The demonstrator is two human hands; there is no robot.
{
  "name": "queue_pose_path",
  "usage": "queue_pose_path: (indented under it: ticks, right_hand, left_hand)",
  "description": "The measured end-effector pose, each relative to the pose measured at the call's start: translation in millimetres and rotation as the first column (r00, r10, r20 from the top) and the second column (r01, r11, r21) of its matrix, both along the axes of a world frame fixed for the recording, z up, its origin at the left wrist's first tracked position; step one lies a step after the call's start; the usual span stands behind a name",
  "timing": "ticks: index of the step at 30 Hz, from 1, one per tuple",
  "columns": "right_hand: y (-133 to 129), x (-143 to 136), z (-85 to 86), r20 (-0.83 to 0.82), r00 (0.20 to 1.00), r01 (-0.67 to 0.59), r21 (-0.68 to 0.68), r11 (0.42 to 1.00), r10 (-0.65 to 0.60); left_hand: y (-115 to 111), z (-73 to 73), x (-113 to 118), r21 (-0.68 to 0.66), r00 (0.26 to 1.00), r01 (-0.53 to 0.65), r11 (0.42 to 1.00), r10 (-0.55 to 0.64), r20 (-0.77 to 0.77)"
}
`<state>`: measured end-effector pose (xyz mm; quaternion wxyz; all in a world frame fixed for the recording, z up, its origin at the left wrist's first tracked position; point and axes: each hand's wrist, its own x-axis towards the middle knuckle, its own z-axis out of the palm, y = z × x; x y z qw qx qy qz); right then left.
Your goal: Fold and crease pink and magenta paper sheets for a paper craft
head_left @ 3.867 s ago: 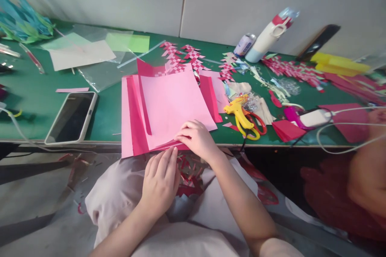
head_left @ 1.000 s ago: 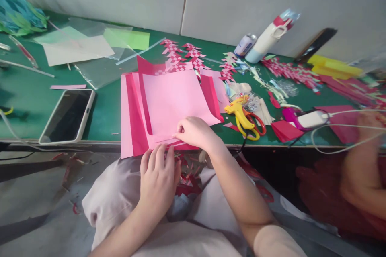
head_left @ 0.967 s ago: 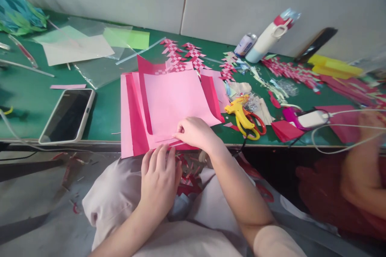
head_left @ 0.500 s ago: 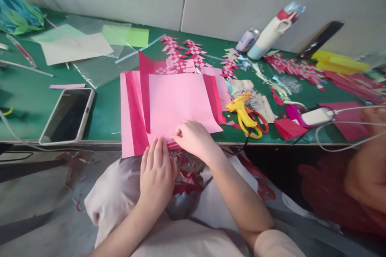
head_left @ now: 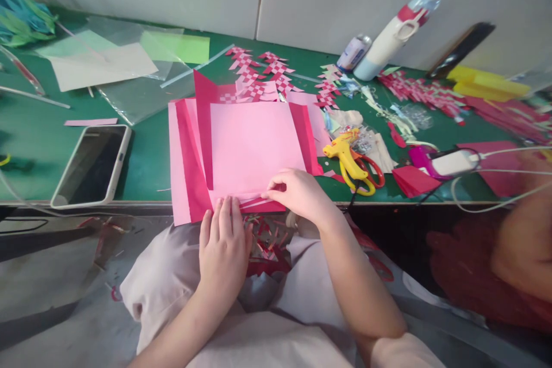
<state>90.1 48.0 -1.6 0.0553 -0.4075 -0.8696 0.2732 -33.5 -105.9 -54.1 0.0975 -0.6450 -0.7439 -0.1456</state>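
Observation:
A light pink sheet of paper (head_left: 256, 144) lies over dark pink sheets (head_left: 190, 161) at the table's front edge, with a narrow fold along its near side. My left hand (head_left: 224, 241) rests flat, its fingers stretched out on the near edge of the papers. To its right, my right hand (head_left: 297, 192) has thumb and fingers pinched together on the folded edge of the light pink sheet. The tips of the right fingers are partly hidden. Woven pink checkered paper strips (head_left: 250, 72) lie just behind the sheets.
A phone (head_left: 92, 164) lies on the left. On the right are a yellow glue gun (head_left: 350, 155), red-handled scissors (head_left: 373, 169) and a purple-and-white device (head_left: 446, 164) with cables. A can (head_left: 353, 53) and a bottle (head_left: 390, 40) stand behind. Another person's arm (head_left: 526, 230) is at right.
My right hand has slid to the right along the near folded edge of the light pink sheet. My left hand stays nearly in place. The view has shifted slightly.

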Motion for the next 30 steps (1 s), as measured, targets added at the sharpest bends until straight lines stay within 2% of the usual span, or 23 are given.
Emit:
queue_pose_path:
  ticks: [4,12,20,26,30]
  right_hand:
    - [-1,6,0.1,-0.046,0.999,-0.007,0.002,1.000,0.008]
    - [3,14,-0.2,-0.023,1.000,0.009,-0.033,0.999,-0.009]
    - [0,7,-1.2,0.049,0.997,0.060,0.048,0.997,-0.063]
    - [0,6,-6.2,0.091,0.987,0.130,0.021,0.991,-0.131]
    - [2,5,-6.3,0.121,0.985,0.118,0.028,0.993,-0.121]
  left_hand:
    - [1,2.6,0,-0.009,1.000,0.000,1.000,0.000,-0.001]
    - [-2,10.4,-7,-0.029,0.999,0.035,0.999,-0.036,-0.027]
    - [0,5.6,-5,-0.041,0.999,0.031,0.999,-0.031,-0.007]
    - [-2,2.7,-3,-0.049,1.000,0.017,0.999,-0.017,-0.007]
    - [-3,-0.8,-3,-0.035,1.000,0.013,0.999,-0.013,0.002]
